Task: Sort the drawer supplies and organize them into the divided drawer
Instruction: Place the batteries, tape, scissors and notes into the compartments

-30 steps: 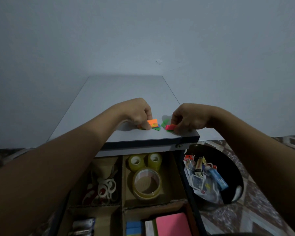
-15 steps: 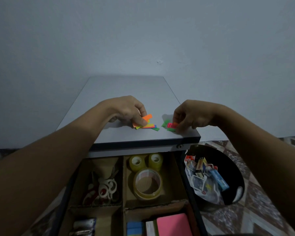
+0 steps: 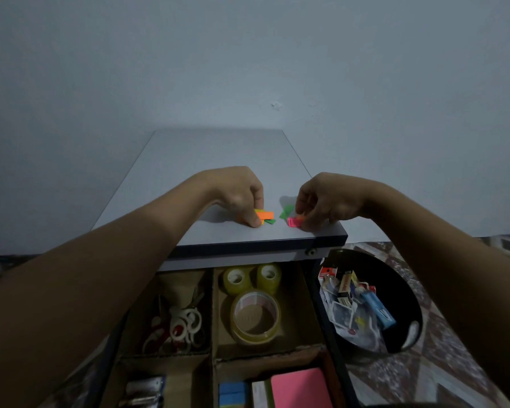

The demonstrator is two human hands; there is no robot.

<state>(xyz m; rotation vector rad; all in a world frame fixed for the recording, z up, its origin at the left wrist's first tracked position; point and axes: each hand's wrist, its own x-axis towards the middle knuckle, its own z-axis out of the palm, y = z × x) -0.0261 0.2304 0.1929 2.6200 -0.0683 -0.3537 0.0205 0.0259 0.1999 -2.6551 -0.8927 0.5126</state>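
- Left hand [image 3: 242, 198]: fingers curled down, thumb and fingertips pinching the strip bundle [image 3: 265, 216] (orange on top, yellow and green beneath) against the desk [image 3: 212, 160], close to its near edge.
- Right hand [image 3: 324, 201]: fingers curled, thumb and forefinger gripping the pink strip [image 3: 294, 221], which touches the desk just right of the bundle.
- Green strip [image 3: 286, 212]: loose on the desk between the two hands, touching the pink strip.
- Drawer [image 3: 324, 319]: open below the desk's near edge, split by cardboard dividers.
- Far-left compartment: scissors [image 3: 186, 322].
- Far-middle compartment: two small tape rolls [image 3: 237, 279] with a large tape roll [image 3: 255, 318] just nearer.
- Near compartment: pink pad [image 3: 301, 388], blue pads [image 3: 233, 393].
- Black bowl [image 3: 407, 293]: right of the drawer, holding mixed supplies.
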